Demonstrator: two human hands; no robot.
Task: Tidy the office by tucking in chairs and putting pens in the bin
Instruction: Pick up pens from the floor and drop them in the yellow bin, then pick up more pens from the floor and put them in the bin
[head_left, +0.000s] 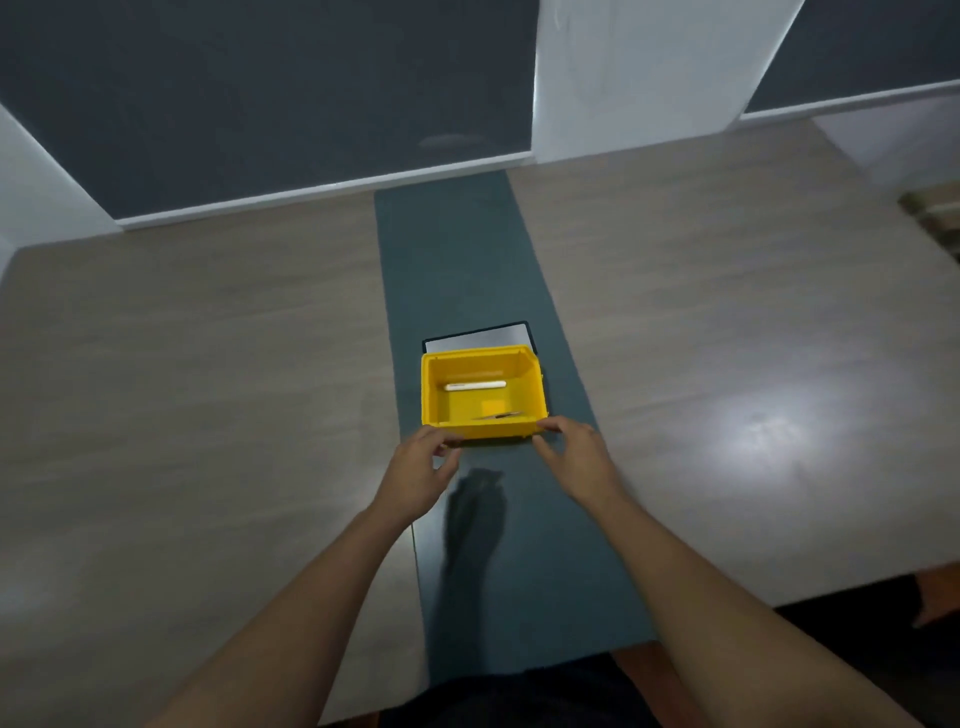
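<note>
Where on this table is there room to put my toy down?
Lots of room. The wood left of the dark strip is bare, and so is the wood on its right. The strip beyond the yellow bin is free too. It is crowded only at the bin's near edge, where the left hand and right hand touch it.

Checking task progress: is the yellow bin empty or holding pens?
Holding pens: the yellow bin contains a white pen and a darker one.
</note>
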